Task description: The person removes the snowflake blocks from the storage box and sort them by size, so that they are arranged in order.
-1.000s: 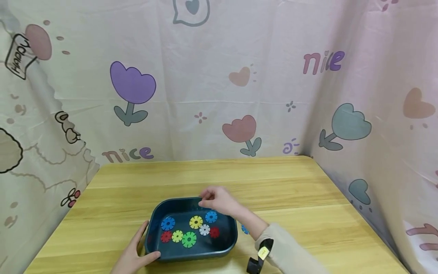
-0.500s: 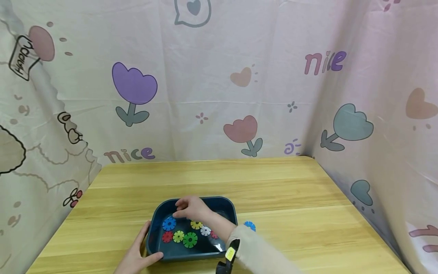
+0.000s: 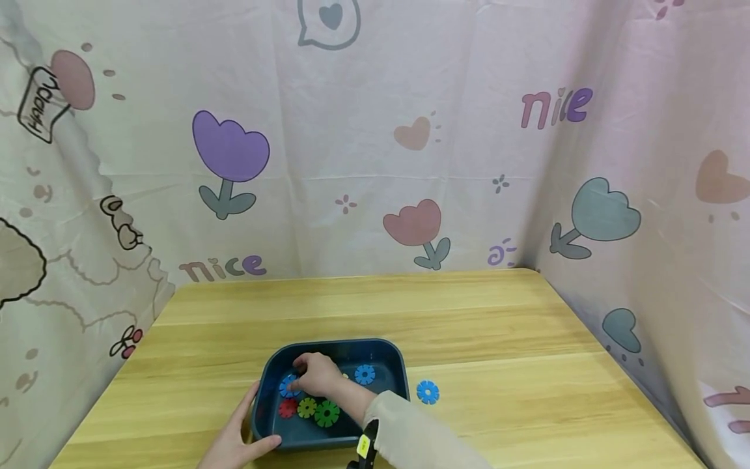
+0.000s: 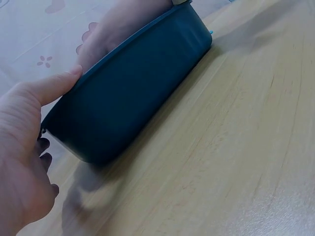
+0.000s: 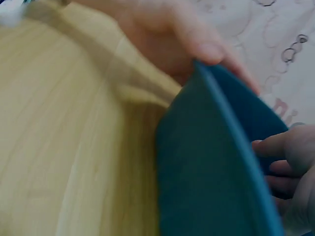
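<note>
A dark blue tray [image 3: 394,381] sits near the table's front edge and holds several flat snowflake discs. My left hand [image 3: 241,428] grips its near-left corner, thumb over the rim and fingers along the outer wall; the left wrist view shows that hand [image 4: 29,137] against the tray wall [image 4: 142,88]. My right hand [image 3: 310,376] reaches inside the tray, its fingers curled down onto a blue disc [image 3: 286,388] at the left. A red disc [image 3: 287,409], a yellow-green disc [image 3: 306,408] and a green disc [image 3: 326,413] lie in front of it. Another blue disc [image 3: 364,374] lies at the tray's right.
One blue disc [image 3: 428,391] lies on the wooden table [image 3: 498,339] just right of the tray. Patterned cloth walls [image 3: 363,143] close in the table at the back and both sides. The right sleeve [image 3: 410,436] crosses the tray's near-right corner.
My right hand has moved from the tray's far rim leftward and down onto the blue disc at the left. The left hand has kept its hold on the corner.
</note>
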`<control>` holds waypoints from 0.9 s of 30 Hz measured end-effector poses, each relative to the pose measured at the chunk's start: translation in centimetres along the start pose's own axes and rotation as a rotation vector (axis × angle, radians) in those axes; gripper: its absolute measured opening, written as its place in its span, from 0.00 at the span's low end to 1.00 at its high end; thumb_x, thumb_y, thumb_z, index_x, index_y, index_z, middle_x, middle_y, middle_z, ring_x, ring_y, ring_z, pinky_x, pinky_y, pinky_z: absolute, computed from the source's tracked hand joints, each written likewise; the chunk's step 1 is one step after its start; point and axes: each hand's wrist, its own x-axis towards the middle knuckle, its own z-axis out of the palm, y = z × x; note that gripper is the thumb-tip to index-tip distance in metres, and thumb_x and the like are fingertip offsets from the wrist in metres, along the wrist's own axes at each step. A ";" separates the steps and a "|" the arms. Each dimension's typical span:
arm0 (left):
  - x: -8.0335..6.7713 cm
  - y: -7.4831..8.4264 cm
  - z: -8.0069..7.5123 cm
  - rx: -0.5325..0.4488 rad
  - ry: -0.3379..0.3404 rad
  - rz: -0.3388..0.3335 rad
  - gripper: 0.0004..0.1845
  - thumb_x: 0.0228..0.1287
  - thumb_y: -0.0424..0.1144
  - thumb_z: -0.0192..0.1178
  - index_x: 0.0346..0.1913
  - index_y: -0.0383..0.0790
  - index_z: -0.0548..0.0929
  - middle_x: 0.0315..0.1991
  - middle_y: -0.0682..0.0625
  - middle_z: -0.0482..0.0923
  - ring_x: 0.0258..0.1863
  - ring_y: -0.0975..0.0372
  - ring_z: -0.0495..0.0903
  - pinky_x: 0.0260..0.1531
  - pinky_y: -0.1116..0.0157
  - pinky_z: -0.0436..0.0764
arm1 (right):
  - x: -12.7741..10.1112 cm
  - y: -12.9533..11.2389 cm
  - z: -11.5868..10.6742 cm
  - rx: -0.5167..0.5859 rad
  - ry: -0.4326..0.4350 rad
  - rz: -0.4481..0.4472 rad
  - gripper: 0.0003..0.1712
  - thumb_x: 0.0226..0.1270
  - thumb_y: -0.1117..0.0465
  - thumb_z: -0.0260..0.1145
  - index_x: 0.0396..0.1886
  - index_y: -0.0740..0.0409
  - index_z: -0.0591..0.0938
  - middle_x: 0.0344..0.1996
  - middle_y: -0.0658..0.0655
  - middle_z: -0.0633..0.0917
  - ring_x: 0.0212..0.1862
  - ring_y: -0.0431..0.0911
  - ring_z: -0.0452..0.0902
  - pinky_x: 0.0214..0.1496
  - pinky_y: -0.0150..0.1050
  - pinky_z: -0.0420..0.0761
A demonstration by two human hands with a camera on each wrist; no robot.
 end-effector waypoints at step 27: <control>0.5 -0.2 0.2 -0.033 -0.018 -0.051 0.52 0.58 0.50 0.63 0.73 0.40 0.38 0.67 0.25 0.40 0.62 0.29 0.46 0.51 0.29 0.53 | 0.1 0.3 1.8 -0.461 0.055 -0.059 0.19 0.49 0.53 0.73 0.43 0.48 0.84 0.37 0.45 0.79 0.36 0.37 0.72 0.34 0.31 0.75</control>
